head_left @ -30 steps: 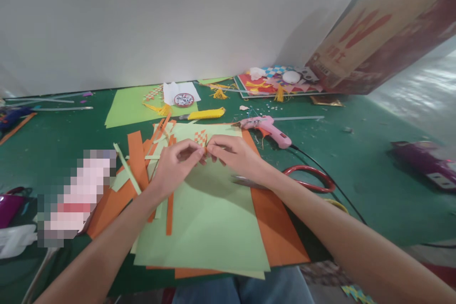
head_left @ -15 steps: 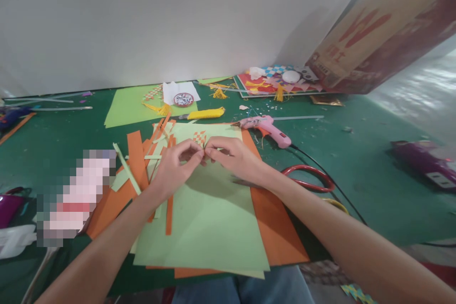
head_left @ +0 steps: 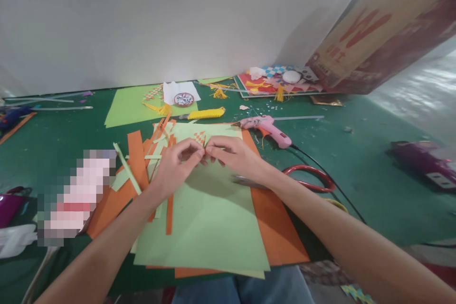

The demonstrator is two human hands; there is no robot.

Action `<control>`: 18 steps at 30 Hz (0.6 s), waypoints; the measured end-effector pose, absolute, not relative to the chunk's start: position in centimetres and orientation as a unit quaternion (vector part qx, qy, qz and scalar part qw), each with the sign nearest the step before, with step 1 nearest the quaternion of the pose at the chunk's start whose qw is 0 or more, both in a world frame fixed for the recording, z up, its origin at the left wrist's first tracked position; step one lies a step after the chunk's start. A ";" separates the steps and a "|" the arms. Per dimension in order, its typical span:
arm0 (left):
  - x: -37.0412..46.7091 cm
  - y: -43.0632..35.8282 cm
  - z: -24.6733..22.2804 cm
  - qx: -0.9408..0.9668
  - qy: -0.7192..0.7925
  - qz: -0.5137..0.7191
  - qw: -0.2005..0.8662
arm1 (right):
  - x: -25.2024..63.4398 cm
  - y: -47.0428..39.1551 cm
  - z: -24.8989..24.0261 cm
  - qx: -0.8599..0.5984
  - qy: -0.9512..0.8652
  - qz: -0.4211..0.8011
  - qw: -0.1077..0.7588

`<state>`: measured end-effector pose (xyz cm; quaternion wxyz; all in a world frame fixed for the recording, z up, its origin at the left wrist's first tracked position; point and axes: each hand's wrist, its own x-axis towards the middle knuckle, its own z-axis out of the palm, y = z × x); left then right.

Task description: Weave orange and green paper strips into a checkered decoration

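My left hand (head_left: 181,159) and my right hand (head_left: 230,154) meet at the fingertips above light green sheets (head_left: 213,228). Both pinch a small woven piece of orange and pale green paper (head_left: 200,137), which sticks up behind the fingers; its lower part is hidden by them. Orange sheets (head_left: 278,228) lie under the green ones. To the left of my left hand are orange and green paper strips (head_left: 136,159). Scissors with red handles (head_left: 309,187) lie partly beneath my right forearm.
Behind my hands lie a yellow cutter (head_left: 206,113) and a pink glue gun (head_left: 270,132) with a cord. A paper bag (head_left: 377,33) stands at the back right. A purple tool (head_left: 423,161) is at the far right, and a round patterned disc (head_left: 184,99) lies at the back.
My right hand and forearm have shifted very slightly, and a little more of the scissors' blades shows. Both hands keep their pinch on the woven piece.
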<state>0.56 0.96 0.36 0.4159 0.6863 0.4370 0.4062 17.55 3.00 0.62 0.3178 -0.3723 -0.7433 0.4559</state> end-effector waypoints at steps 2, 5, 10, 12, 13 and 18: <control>0.5 1.0 0.3 0.684 0.437 0.407 0.418 | 17.5 3.0 0.6 -0.372 -0.740 0.459 0.320; 0.5 1.0 0.2 0.681 0.436 0.410 0.421 | 17.5 3.0 0.5 -0.371 -0.737 0.463 0.325; 0.5 1.0 0.3 0.678 0.438 0.411 0.425 | 17.4 3.0 0.5 -0.370 -0.732 0.468 0.329; 0.5 1.1 0.3 0.676 0.440 0.411 0.425 | 17.5 3.1 0.5 -0.371 -0.729 0.472 0.330; 0.5 1.1 0.2 0.674 0.441 0.412 0.425 | 17.5 3.1 0.5 -0.371 -0.727 0.474 0.330; 0.5 1.1 0.1 0.669 0.445 0.414 0.428 | 17.5 3.0 0.6 -0.373 -0.726 0.474 0.330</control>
